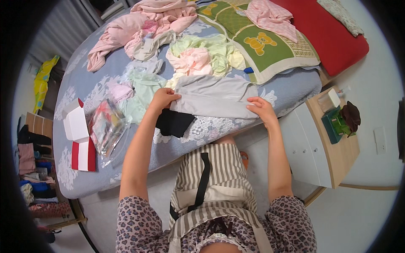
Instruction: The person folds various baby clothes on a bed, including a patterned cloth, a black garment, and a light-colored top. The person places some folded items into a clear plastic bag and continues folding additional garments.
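Observation:
A light grey cloth garment [212, 95] lies folded into a long flat shape near the bed's front edge. My left hand [164, 99] pinches its left end between thumb and fingers. At the opposite end, the thumb and fingers of my right hand [261, 109] hold the garment's edge. A small black cloth piece [175, 122] lies below my left hand, partly under the grey garment. Just behind the garment is a heap with a peach cloth [193, 61] and a pale green cloth [218, 47]. To the left lie a mint garment [142, 85] and a lilac cloth [121, 91].
On the bed [139, 158], a clear plastic bag [109, 129] of colourful cloth lies beside an opened red-and-white box [79, 136]. Pink bedding [123, 28] and a green bear-patterned blanket [262, 47] lie farther back. A bedside cabinet [310, 145] stands at right.

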